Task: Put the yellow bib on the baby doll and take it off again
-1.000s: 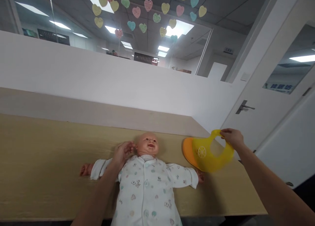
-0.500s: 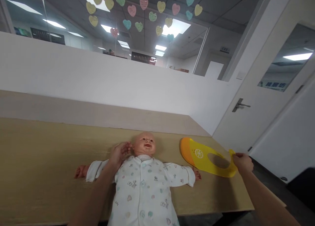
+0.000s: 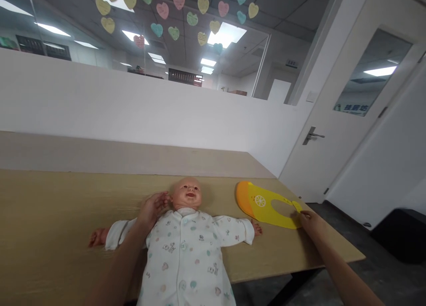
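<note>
A baby doll (image 3: 188, 248) in a white patterned suit lies face up on the table, arms spread. My left hand (image 3: 153, 210) is beside its head, on the left, with fingers loosely bent and apart; the fingertips are close to the ear, and whether they touch it I cannot tell. To the right of the doll lies a yellow silicone bib (image 3: 273, 219) with an orange pocket and a white citrus-slice print. My right hand (image 3: 313, 224) is at the neck-strap end of the bib, thumb and fingers pinched at its edge.
The wooden table (image 3: 49, 208) has its right corner close to my right forearm. Behind it are a raised ledge (image 3: 133, 157) and a white wall with glass above, bearing heart-shaped notes. A closed door (image 3: 333, 119) is at the right, and a black object (image 3: 399, 235) is on the floor.
My right hand has come down and the raised strap end of the bib is lower, nearer the table. My left hand stays by the doll's head. The whole view has shifted slightly.
</note>
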Motion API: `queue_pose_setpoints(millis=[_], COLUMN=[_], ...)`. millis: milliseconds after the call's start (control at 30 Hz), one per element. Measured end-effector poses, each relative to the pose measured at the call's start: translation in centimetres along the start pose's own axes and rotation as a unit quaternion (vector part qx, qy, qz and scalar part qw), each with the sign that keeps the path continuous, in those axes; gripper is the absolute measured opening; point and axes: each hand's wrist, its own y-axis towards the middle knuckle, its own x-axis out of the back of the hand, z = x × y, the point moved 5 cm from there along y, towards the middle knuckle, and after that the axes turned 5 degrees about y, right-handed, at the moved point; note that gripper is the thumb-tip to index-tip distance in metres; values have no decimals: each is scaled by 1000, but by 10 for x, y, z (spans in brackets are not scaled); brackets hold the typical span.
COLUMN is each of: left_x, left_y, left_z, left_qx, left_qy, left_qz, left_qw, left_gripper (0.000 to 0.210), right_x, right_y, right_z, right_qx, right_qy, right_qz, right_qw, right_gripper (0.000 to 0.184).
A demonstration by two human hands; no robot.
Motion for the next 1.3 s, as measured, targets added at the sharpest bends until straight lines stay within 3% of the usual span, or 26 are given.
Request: queue_pose_setpoints(millis=[133, 433, 733, 967, 1067, 1167, 1300], left_x=[1, 2, 3, 9, 13, 20, 38], left_y=[0, 2, 3, 5, 1, -10, -49], left_z=[0, 1, 1, -3, -8, -15, -23], left_qx=[-3, -4, -16, -122, -179, -230, -300], left_qy=[-2, 6, 15, 108, 157, 213, 334], left_qz=[0, -2, 8, -38, -54, -56, -79], left_qw=[1000, 1000, 1000, 986, 970, 948, 890], left_gripper=[9, 10, 14, 19, 21, 26, 29], right_x=[-7, -12, -3, -13, -15, -9, -2], right_y=[-1, -15, -35, -44, -62, -92, -160], right_z=[16, 13, 22, 21, 22, 29, 65], right_qx=[52, 72, 78, 112, 136, 187, 315], right_qy=[-62, -144, -120, -128, -96, -23, 86], right_qz=[34, 14, 12, 26, -1, -72, -136], right_qw=[996, 987, 990, 985, 986, 979, 935], right_gripper=[43, 36, 35, 38, 43, 48, 41])
